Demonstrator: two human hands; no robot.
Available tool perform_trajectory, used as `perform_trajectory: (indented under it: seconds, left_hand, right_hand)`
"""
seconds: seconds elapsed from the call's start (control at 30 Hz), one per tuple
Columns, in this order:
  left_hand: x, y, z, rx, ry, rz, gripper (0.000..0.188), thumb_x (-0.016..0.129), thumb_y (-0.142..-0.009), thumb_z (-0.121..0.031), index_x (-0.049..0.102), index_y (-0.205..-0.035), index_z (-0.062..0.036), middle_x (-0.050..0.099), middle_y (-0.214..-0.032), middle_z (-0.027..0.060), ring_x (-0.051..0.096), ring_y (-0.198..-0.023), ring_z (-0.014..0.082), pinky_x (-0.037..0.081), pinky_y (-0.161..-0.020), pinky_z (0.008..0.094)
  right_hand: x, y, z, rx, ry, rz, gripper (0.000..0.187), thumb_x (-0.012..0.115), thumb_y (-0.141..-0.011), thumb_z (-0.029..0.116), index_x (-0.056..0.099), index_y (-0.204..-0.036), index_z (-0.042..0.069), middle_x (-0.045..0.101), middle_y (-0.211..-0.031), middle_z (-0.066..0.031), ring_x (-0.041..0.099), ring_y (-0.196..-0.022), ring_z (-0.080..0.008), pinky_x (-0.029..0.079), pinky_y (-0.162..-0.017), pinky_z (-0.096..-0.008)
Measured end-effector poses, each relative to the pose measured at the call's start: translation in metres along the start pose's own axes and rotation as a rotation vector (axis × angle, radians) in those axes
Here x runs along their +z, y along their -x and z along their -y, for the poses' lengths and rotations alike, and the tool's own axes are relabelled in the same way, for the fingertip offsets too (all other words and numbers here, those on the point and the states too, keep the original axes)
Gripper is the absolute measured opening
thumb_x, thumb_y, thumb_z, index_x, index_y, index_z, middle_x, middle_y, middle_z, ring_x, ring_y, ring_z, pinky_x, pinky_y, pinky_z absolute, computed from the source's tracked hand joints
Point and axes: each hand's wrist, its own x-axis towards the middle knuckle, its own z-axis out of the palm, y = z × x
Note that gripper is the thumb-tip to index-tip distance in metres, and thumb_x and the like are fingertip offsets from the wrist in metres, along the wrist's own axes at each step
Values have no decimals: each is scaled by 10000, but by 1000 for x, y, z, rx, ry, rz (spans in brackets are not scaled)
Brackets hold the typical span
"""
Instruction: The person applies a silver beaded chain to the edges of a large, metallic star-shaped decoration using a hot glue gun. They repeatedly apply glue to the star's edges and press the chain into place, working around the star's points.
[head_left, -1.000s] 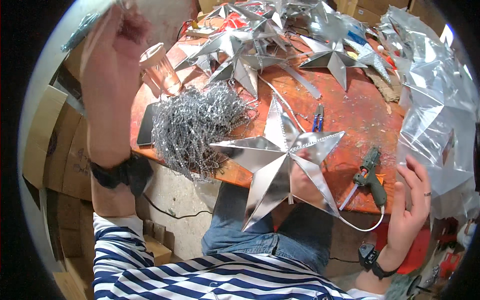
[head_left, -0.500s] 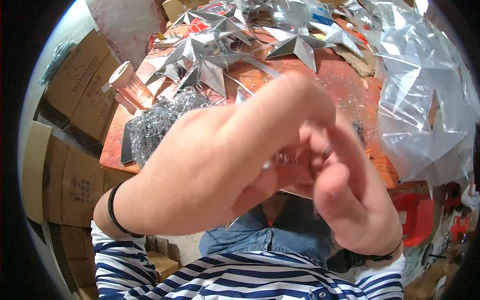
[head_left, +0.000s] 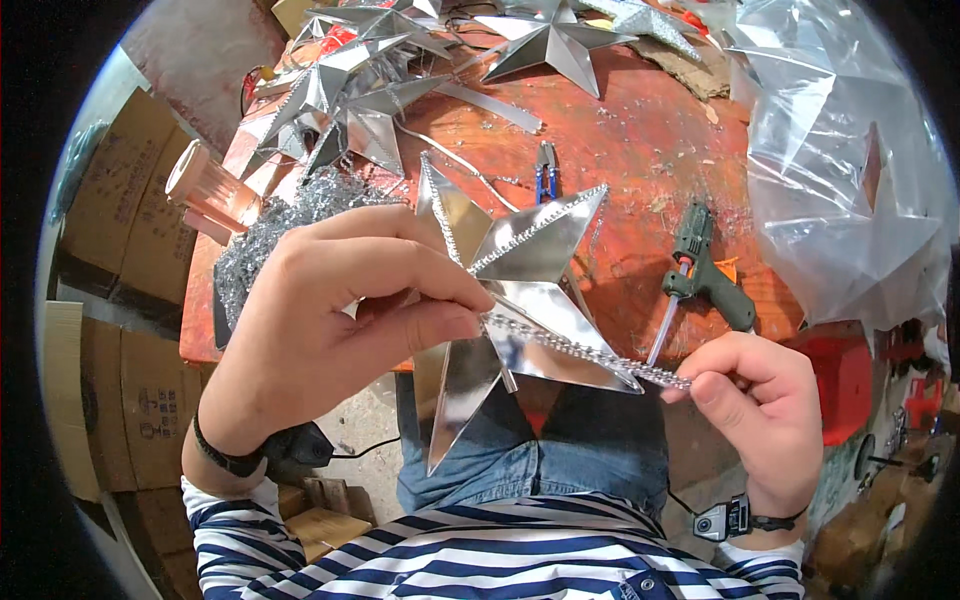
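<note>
A shiny silver five-pointed star (head_left: 545, 310) lies across the table's near edge, over my lap. Beaded silver trim (head_left: 560, 343) runs along its lower right point, and similar trim lines two upper points. My left hand (head_left: 370, 290) pinches the trim near the star's centre, thumb against fingers. The trim's far end is pinched by my right hand (head_left: 755, 385), just beyond the star's lower right tip, and the strand between is drawn straight. Right of the star rests a dark green glue gun (head_left: 705, 270), its thin nozzle pointing toward me.
Blue-handled pliers (head_left: 546, 172) lie beyond the star on the red wooden table (head_left: 640, 130). Silver tinsel (head_left: 280, 230) and a pinkish cup (head_left: 215, 185) stand at left. More silver stars (head_left: 555, 45) fill the back; clear plastic bags (head_left: 840, 190) cover the right.
My hands have parted from in front of the camera and lowered to the star. The star, pliers and glue gun, hidden before, now show. The trim is stretched between both hands.
</note>
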Motion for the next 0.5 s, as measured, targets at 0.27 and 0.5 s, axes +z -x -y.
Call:
perform_trajectory:
  seconds: [0.27,0.5]
  left_hand:
    - [4,0,17,-123,338,0,101,695,-788,5,649,-878,16,605,-864,50,584,-767,101,470,-692,227]
    - [19,12,30,-199,807,-27,110,653,-851,12,637,-953,51,630,-927,67,618,-834,99,504,-755,220]
  right_hand:
    - [-10,11,-7,185,-258,-145,146,573,-922,92,614,-866,-37,626,-800,-62,565,-742,-91,447,-705,-227]
    - [-13,8,-20,82,-19,-105,129,582,-900,63,628,-861,-51,646,-817,-79,592,-747,-113,459,-689,-233]
